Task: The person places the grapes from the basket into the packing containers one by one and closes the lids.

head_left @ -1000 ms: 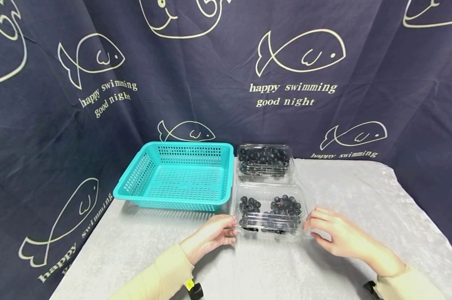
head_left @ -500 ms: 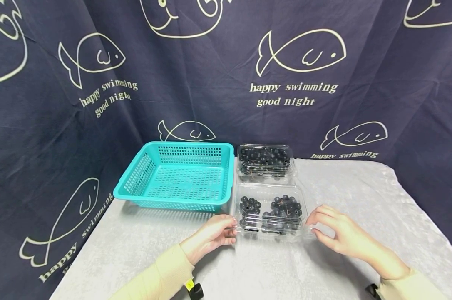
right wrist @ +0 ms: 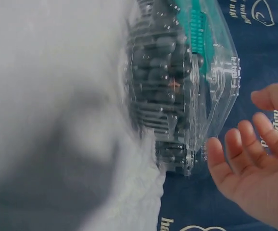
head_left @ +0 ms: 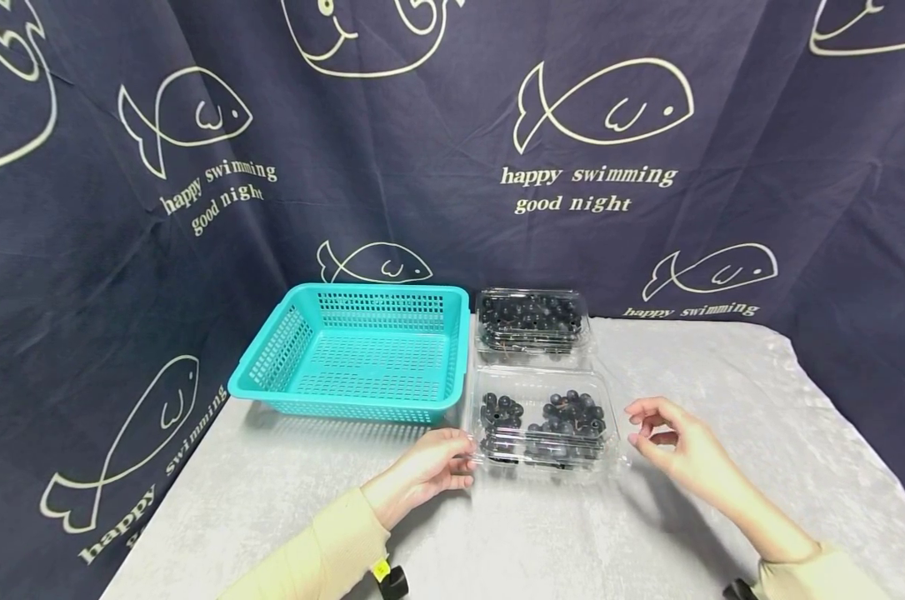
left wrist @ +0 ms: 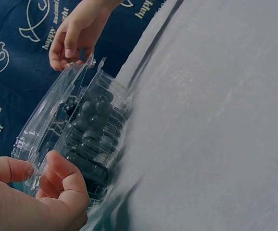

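Note:
A clear plastic clamshell box (head_left: 538, 383) with dark grapes (head_left: 570, 412) inside stands on the table in front of me. My left hand (head_left: 432, 467) is at its front left corner, where thumb and forefinger pinch the rim of the lid (left wrist: 57, 101). In the left wrist view a narrow gap shows between the lid's rim and the base (left wrist: 111, 130). My right hand (head_left: 681, 446) is just off the right side of the box, fingers loosely bent with nothing between them; the right wrist view shows its fingers spread beside the lid.
Behind the front box is a second clear box (head_left: 531, 321) full of dark grapes. To the left stands a turquoise perforated basket (head_left: 370, 408) on the pale tablecloth (head_left: 527, 542). A dark blue curtain (head_left: 437, 183) with fish drawings hangs behind.
My right hand has come away from the box's right front corner, moving slightly right and up. My left hand and the box have stayed in place.

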{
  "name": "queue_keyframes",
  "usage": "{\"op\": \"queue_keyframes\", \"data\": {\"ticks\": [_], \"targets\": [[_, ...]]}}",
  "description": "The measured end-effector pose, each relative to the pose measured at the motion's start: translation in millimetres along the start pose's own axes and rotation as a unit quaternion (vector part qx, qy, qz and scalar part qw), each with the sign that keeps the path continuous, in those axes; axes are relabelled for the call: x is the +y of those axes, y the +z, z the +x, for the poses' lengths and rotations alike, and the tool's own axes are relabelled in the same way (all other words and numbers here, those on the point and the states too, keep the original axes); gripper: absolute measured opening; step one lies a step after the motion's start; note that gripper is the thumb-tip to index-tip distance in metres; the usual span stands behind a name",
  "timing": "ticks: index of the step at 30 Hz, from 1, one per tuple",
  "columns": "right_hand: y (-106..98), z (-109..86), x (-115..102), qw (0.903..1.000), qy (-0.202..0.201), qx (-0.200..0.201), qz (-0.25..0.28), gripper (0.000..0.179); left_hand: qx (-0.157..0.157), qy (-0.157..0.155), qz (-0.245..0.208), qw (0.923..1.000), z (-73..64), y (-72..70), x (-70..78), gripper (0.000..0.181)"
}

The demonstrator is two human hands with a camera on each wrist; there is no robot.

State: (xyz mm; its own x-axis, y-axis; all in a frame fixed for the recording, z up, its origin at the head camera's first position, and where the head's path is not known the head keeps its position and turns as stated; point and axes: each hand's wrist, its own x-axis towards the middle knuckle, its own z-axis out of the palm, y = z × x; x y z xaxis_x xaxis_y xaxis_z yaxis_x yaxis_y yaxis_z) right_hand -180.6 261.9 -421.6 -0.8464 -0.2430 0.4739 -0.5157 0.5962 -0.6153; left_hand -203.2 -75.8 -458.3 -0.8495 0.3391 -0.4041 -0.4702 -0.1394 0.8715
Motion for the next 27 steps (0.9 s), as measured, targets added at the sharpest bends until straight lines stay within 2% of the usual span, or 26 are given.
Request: {"op": "queue_keyframes", "data": {"ticks": [3, 6, 8, 11, 15, 21, 24, 27], "targets": [[-0.7, -1.3, -0.4, 0.9968, 0.075, -0.01, 0.026, 0.034, 0.002, 0.002, 0.004, 1.0, 0.2, 0.5, 0.2, 0.021], [-2.5, -2.5, 0.3, 0.9843, 0.149, -0.04, 0.085, 0.038, 0.002, 0.003, 0.006, 1.0, 0.1, 0.7, 0.4, 0.021], [-3.4, -3.5, 0.8, 0.9682, 0.195, -0.063, 0.144, 0.045, 0.002, 0.004, 0.006, 1.0, 0.0, 0.7, 0.5, 0.02], [-3.6, -4.9, 2.6, 0.9375, 0.25, -0.09, 0.224, 0.052, 0.002, 0.004, 0.006, 1.0, 0.3, 0.7, 0.7, 0.021], [-2.7, -7.3, 5.1, 0.9061, 0.291, -0.126, 0.281, 0.059, 0.002, 0.004, 0.005, 1.0, 1.2, 0.6, 0.5, 0.023], [0.3, -10.9, 6.7, 0.8582, 0.315, -0.184, 0.361, 0.062, 0.0, 0.006, 0.009, 0.9999, 0.9, -0.4, 0.0, 0.024], [3.0, -11.6, 6.7, 0.84, 0.325, -0.197, 0.387, 0.065, 0.001, 0.007, 0.016, 0.9999, 1.1, -0.9, -0.1, 0.028], [5.9, -12.4, 6.2, 0.8266, 0.334, -0.203, 0.405, 0.068, 0.005, 0.004, 0.02, 0.9998, 2.2, -0.9, -0.1, 0.031]]}}
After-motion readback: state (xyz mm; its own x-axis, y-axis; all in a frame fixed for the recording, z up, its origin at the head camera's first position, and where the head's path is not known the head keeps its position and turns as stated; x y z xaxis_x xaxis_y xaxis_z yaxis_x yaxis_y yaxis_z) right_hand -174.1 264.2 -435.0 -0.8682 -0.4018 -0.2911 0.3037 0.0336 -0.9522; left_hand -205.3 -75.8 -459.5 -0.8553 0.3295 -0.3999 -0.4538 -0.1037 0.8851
